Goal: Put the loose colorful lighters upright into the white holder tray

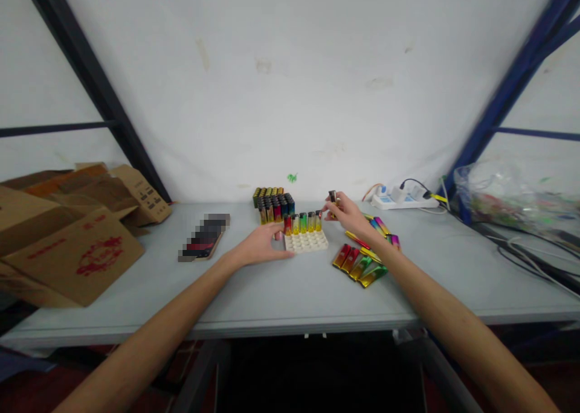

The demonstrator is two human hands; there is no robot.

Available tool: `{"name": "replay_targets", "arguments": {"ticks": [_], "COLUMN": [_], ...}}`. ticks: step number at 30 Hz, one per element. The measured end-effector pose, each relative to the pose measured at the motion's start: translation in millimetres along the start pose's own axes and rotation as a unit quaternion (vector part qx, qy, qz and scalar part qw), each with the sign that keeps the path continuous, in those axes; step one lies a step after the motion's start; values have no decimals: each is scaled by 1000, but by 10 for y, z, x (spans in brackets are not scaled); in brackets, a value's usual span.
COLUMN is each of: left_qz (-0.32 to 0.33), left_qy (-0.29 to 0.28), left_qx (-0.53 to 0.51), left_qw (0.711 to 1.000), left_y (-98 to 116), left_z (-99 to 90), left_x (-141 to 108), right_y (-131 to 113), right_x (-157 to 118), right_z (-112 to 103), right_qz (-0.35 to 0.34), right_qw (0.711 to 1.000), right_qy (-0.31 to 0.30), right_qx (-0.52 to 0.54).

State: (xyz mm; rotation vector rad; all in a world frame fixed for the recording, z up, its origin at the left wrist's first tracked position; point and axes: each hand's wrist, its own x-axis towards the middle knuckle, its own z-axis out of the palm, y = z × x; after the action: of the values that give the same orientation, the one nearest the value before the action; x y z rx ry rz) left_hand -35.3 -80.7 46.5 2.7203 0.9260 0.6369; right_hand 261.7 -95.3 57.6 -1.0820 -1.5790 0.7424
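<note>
A white tray with rows of holes (306, 242) lies on the table, and several shiny lighters (303, 222) stand upright along its back row. My left hand (265, 244) rests at the tray's left side, thumb and fingers spread around its edge. Just right of the tray and raised above the table, my right hand (343, 211) pinches a dark-topped, gold lighter (333, 203) upright. Loose red, green and gold lighters (359, 265) lie beneath and beside my right forearm. Behind the tray, at its left, many lighters (275, 204) stand packed together in rows.
A phone (206, 236) lies left of my left hand. Cardboard boxes (77, 238) fill the table's left end. A power strip (403, 201) with plugs sits by the wall at the back right. Cables and a clear plastic bag (493, 186) occupy the right end.
</note>
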Motion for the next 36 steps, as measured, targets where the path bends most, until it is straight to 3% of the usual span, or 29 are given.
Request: {"name": "replay_targets", "arguments": {"ticks": [13,20,26,32,36], "left_qz": [-15,-5,-3,5,5], "left_qy": [-14,-8,-4,-5,-4], "left_qx": [-16,-23,-23,-30,-32], "left_qw": [1000,1000,1000,1000,999], "left_y": [71,60,58,79,78], "left_z": [-37,-12,-1,12,28], "left_x": [0,-3,-4,7,14], "right_y": [-370,-298,-265,-316,-412], "right_x": [-167,-210,-222,-247,-284], "right_z": [177,388,415,402,412], "right_qz": [18,17,19,-69,-170], "right_qw": [976,977,979,982,956], "right_qy": [90,58,44,16,7], "right_qx": [-197,-204,-201,-176,-240]}}
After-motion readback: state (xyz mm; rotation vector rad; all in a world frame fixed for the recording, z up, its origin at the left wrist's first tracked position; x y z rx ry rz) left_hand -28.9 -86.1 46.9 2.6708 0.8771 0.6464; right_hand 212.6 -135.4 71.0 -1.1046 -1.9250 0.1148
